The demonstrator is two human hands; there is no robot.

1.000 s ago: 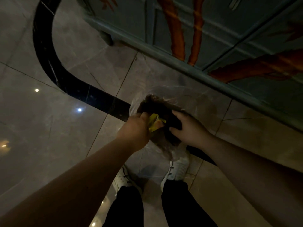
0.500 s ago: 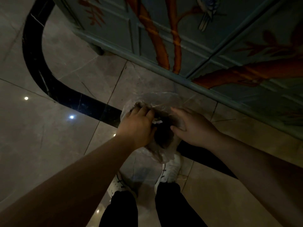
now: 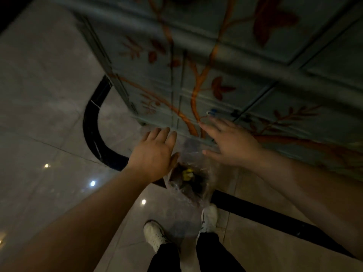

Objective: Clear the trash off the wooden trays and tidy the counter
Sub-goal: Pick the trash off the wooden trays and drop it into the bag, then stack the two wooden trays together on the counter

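A clear plastic bag (image 3: pixel 204 195) sits low between my two hands, just above my shoes. Dark trash and a yellow scrap (image 3: pixel 187 173) lie inside it. My left hand (image 3: pixel 153 152) hovers over the bag's left side, palm down and fingers spread, with the thumb close to the bag's rim. My right hand (image 3: pixel 229 144) is up and to the right of the bag, fingers splayed, in front of the cabinet. Neither hand grips the bag. No wooden tray or counter top is in view.
A blue-green painted cabinet (image 3: pixel 235 55) with orange branches fills the top and right, close ahead. A glossy tiled floor with a curved black inlay strip (image 3: pixel 92 124) lies on the left. My white shoes (image 3: pixel 155 234) (image 3: pixel 210 216) stand below the bag.
Both hands have let go of the bag's mouth and spread open above it. The bag now sits lower, and the view has tilted up towards the cabinet.
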